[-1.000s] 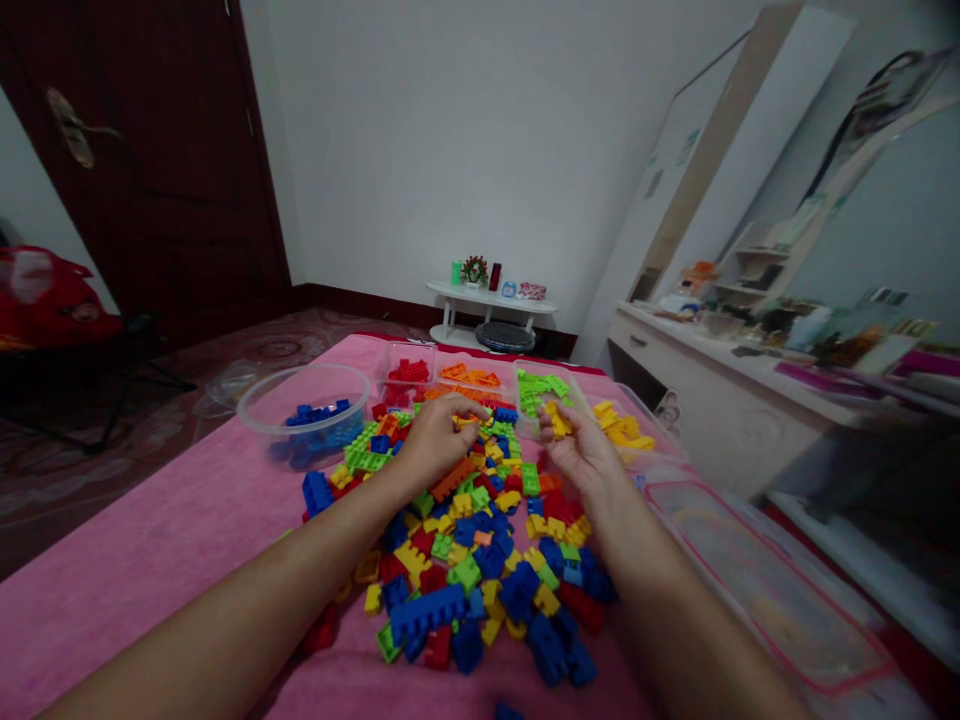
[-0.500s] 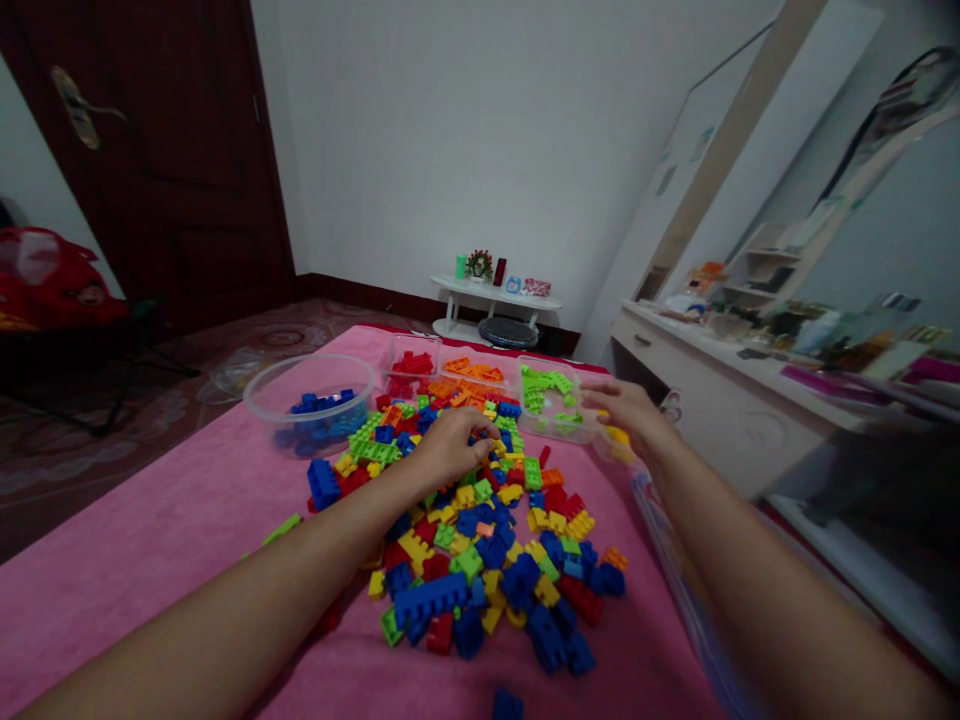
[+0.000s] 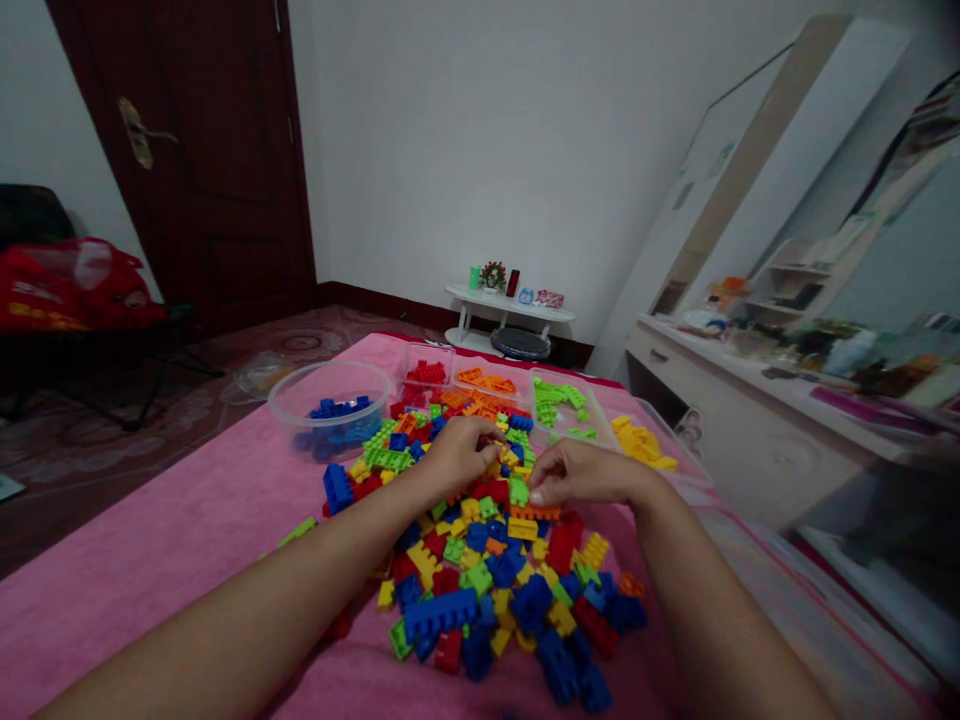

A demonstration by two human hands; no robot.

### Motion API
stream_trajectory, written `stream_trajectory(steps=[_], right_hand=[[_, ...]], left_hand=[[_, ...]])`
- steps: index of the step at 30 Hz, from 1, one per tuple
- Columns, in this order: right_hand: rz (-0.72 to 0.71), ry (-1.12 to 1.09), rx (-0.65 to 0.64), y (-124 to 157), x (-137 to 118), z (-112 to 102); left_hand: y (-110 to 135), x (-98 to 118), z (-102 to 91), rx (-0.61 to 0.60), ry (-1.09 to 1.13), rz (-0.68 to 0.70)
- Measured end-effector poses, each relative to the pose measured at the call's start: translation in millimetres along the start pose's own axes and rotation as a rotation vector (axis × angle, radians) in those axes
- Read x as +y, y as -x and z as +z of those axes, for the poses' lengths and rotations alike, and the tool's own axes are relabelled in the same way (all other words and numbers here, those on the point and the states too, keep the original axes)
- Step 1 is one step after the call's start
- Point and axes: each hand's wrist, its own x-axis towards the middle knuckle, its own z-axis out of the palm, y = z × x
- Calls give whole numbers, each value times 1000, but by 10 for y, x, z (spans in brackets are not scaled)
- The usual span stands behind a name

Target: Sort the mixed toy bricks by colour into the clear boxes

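Observation:
A pile of mixed plastic building bricks (image 3: 487, 570) in blue, red, yellow, green and orange lies on a pink cloth (image 3: 172, 540). My left hand (image 3: 457, 450) rests on the far part of the pile, fingers curled round bricks I cannot name. My right hand (image 3: 577, 472) is beside it, fingers pinched at the pile close to a green brick (image 3: 519, 490) and an orange brick (image 3: 534, 512). Whether the pinch holds one of them is unclear.
Behind the pile stand a round clear bowl of blue bricks (image 3: 330, 405) and clear boxes of red bricks (image 3: 426, 372), orange bricks (image 3: 487, 382), green bricks (image 3: 559, 398) and yellow bricks (image 3: 641, 443). A dresser (image 3: 750, 420) stands to the right, a small white table (image 3: 510, 305) ahead, a dark door (image 3: 202, 150) left.
My right hand held yellow bricks, reached out to the yellow box, and has now come back to the pile. My left hand stayed on the pile. The camera shifted slightly.

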Motion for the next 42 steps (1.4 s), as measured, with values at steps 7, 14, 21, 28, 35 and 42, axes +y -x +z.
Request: stream_trajectory(steps=[7, 14, 21, 28, 35, 42], right_hand=[[-63, -216, 420, -221, 177, 65], [-66, -335, 517, -204, 168, 65], [-81, -364, 577, -156, 102, 74], [-79, -398, 605, -228, 134, 122], [-67, -428, 633, -223, 78, 158], [-86, -326, 587, -219, 16, 193]], left_hand=[[-202, -45, -291, 71, -130, -171], [-536, -81, -209, -79, -391, -168], [-550, -248, -109, -81, -491, -108], [-603, -340, -32, -99, -443, -94], [-576, -250, -160, -165, -384, -46], [-170, -31, -312, -288, -164, 22]])
